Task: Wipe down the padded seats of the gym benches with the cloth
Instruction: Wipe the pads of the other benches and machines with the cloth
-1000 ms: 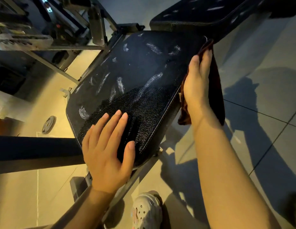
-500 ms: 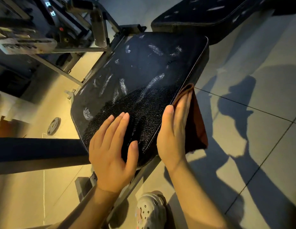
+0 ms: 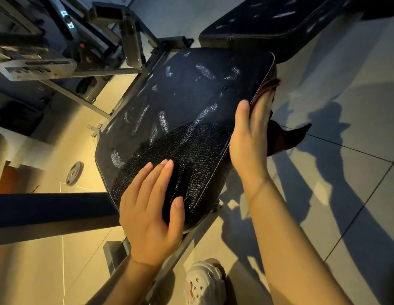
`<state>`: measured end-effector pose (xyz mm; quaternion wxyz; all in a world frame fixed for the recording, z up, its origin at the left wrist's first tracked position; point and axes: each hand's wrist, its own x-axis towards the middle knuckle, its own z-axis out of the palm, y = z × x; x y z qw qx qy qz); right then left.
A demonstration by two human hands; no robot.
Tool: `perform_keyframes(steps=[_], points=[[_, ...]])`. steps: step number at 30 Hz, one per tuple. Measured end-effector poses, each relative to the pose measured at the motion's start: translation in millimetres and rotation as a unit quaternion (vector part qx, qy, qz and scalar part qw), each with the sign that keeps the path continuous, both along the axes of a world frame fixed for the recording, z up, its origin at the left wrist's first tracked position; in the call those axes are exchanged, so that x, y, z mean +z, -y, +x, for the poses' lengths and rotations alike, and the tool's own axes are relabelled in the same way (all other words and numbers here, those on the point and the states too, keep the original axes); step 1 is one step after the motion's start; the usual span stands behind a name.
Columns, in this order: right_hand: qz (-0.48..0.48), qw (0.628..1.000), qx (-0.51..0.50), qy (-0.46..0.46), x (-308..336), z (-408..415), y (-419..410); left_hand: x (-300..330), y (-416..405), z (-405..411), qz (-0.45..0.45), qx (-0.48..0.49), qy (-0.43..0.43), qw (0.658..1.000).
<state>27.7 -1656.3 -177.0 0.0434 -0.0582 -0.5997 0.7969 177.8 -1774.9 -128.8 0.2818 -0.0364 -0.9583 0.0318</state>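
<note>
Seat pad (image 3: 187,119), black and cracked, sits tilted on the bench frame; its top shows pale smears. Left hand (image 3: 152,208) lies flat with fingers straight on the pad's near corner, likely bracing it. Right hand (image 3: 251,142) presses the dark red cloth (image 3: 284,139) against the pad's right side edge, fingers straight, thumb over the top seam; the loose cloth end hangs below. Versus half a second ago, right hand and cloth sit further up that edge toward the far corner; left hand unchanged.
</note>
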Motion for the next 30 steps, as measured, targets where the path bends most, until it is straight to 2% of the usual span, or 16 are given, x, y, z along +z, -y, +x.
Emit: perform_keyframes(steps=[4,7,15,18,22,27,30], points=[[0.058,0.998,0.028,-0.003,11.8,61.0,15.8,1.0,-0.4,-0.2,-0.003,0.005,0.005,1.000],[0.064,0.997,0.048,0.002,15.4,68.4,18.1,1.1,-1.1,0.0,-0.009,0.002,0.004,1.000],[0.051,0.998,0.010,0.032,18.5,-50.6,-15.4,2.3,-2.3,-0.1,-0.008,0.008,0.010,1.000],[0.073,0.997,0.011,0.028,14.7,-59.3,-17.0,3.2,-2.5,0.3,-0.005,0.010,0.017,1.000],[0.060,0.998,0.015,0.008,14.2,-26.2,-11.0,3.2,-3.2,-0.4,-0.020,0.020,0.016,0.999],[0.039,0.999,0.031,-0.009,19.4,62.2,10.9,1.5,-2.6,-0.5,-0.037,0.029,0.009,0.999],[0.038,0.998,0.042,0.007,21.5,65.6,12.2,0.9,-2.3,-2.0,-0.034,0.030,0.007,0.999]])
